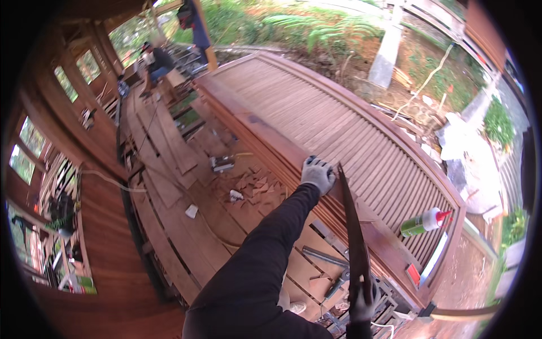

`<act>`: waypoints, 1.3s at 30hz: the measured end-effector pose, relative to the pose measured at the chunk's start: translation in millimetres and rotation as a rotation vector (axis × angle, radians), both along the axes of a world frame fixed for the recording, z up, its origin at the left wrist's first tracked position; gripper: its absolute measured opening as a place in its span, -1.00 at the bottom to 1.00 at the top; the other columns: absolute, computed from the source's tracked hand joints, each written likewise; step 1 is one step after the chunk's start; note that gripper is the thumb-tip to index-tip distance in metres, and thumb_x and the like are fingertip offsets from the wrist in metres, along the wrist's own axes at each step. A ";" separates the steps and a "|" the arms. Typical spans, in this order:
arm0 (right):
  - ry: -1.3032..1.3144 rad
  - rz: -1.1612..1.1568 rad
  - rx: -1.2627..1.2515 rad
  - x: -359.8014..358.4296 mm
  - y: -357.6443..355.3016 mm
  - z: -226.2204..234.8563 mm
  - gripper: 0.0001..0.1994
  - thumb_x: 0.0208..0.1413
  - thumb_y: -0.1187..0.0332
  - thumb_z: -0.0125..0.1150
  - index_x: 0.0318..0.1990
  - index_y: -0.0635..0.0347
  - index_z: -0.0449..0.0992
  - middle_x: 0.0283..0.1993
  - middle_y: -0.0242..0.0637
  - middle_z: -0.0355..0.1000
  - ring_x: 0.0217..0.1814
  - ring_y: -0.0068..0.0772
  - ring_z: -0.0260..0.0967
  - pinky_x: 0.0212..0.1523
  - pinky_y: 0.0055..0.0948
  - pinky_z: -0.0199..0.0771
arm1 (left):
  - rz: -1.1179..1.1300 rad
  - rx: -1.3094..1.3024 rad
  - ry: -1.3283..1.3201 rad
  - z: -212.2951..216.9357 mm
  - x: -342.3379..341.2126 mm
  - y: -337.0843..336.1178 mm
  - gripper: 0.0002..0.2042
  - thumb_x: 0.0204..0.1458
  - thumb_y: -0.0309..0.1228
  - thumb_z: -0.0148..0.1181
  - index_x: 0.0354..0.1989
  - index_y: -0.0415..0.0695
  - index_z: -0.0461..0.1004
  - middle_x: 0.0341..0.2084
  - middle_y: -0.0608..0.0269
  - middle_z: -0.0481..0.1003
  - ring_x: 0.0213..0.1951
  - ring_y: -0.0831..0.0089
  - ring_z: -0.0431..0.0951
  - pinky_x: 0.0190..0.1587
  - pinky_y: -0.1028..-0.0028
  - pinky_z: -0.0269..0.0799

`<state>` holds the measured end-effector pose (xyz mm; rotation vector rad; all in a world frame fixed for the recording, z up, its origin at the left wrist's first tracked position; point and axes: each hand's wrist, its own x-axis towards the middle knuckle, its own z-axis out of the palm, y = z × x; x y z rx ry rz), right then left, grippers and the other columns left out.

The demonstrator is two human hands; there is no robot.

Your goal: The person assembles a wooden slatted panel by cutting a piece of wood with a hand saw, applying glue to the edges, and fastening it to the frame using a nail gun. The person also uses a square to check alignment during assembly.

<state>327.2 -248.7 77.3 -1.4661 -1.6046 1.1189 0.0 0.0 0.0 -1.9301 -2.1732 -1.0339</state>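
A large louvered wooden shutter panel [316,116] lies slantwise before me, its slats set in a broad reddish-brown frame. My left hand [318,175], in a grey glove, is on the near rail with its fingers curled over the wood. Low in the view, my right hand [363,302] grips the lower end of a handsaw [354,237]. The saw's long dark blade stretches away over the near rail, and its narrow tip lies close beside my left fingers. Shadow and the saw partly hide the right hand. On the slats lies a green-and-white glue bottle [419,222] with a red nozzle.
A small red piece [414,275] lies at the panel's right end. Below are floor planks [164,198], wood offcuts [257,186], a power tool [223,163] and a corded tool [337,284]. Another person [158,61] sits at the far left. A post [201,34] stands behind the panel.
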 end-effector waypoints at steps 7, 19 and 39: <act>-0.155 0.085 0.262 -17.1 28.6 -40.7 -0.76 0.37 0.24 0.04 -0.14 0.27 0.46 -0.52 -0.26 0.32 -0.57 -0.42 0.25 -0.53 -0.31 0.21 | -0.024 0.043 0.023 4.3 -19.2 -3.8 -0.72 -0.04 -0.15 0.15 -0.26 -0.04 0.60 -0.16 0.17 0.60 0.11 0.19 0.47 0.35 0.06 0.13; 0.075 1.036 -0.456 -46.8 60.2 -34.0 -0.79 0.32 0.31 0.17 -0.11 0.31 0.51 -0.31 -0.28 0.53 -0.40 -0.52 0.39 -0.35 -0.42 0.41 | -0.028 -0.074 0.030 9.6 -18.2 -13.6 -0.71 -0.01 -0.15 0.14 -0.24 -0.04 0.62 -0.13 0.21 0.61 0.13 0.26 0.47 0.41 0.11 0.06; 0.057 -0.061 0.036 -36.0 23.3 -31.5 -0.78 0.25 0.35 0.21 -0.06 0.31 0.54 -0.53 -0.36 0.38 -0.50 -0.54 0.29 -0.43 -0.41 0.31 | 0.062 -0.066 0.096 13.3 -21.1 0.4 -0.77 0.04 -0.15 0.11 -0.26 0.06 0.61 -0.10 0.23 0.59 0.13 0.23 0.47 0.36 0.05 0.08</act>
